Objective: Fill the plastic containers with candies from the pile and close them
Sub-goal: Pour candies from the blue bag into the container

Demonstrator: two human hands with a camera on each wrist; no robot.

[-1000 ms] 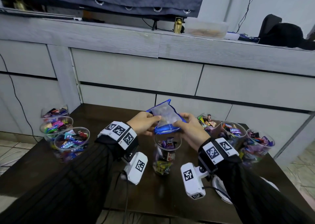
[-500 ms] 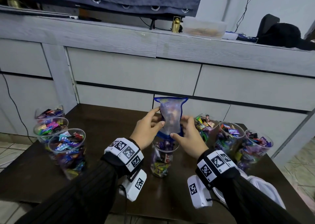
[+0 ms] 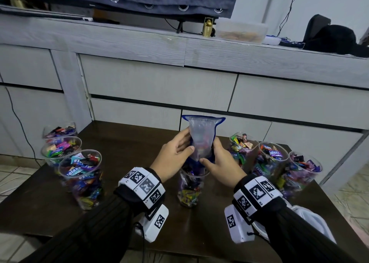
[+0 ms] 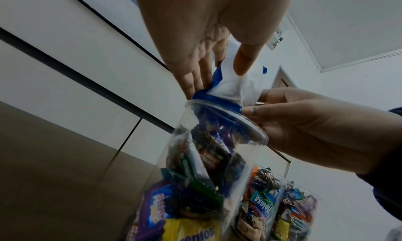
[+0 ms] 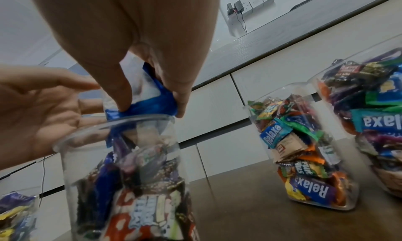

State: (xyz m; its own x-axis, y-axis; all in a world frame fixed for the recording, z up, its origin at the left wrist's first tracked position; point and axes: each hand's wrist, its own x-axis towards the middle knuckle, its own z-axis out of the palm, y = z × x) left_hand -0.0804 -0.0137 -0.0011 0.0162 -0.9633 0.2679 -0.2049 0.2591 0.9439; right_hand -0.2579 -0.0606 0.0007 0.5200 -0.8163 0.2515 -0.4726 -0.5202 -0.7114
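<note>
A clear plastic bag [image 3: 200,138] with blue edges stands upside down, its mouth tucked into the rim of a clear plastic container [image 3: 189,188] at the middle of the dark table. That container is partly filled with wrapped candies. My left hand [image 3: 186,142] pinches the bag's left side between thumb and fingers. My right hand [image 3: 209,152] pinches the blue lower edge at the right. In the left wrist view my left hand [image 4: 222,76] squeezes the bag [image 4: 230,88] just above the container [image 4: 195,158]. In the right wrist view my right hand [image 5: 152,105] grips the blue edge at the container [image 5: 121,176] rim.
Three candy-filled containers [image 3: 79,174] stand in a row at the table's left, three more [image 3: 271,160] at its right. White plastic objects [image 3: 311,220] lie under my right forearm. A grey cabinet [image 3: 159,86] closes off the far side of the table [image 3: 40,202].
The bag has been turned from lying tilted above the container to standing upside down with its mouth in the rim. Both hands came lower and closer to the container.
</note>
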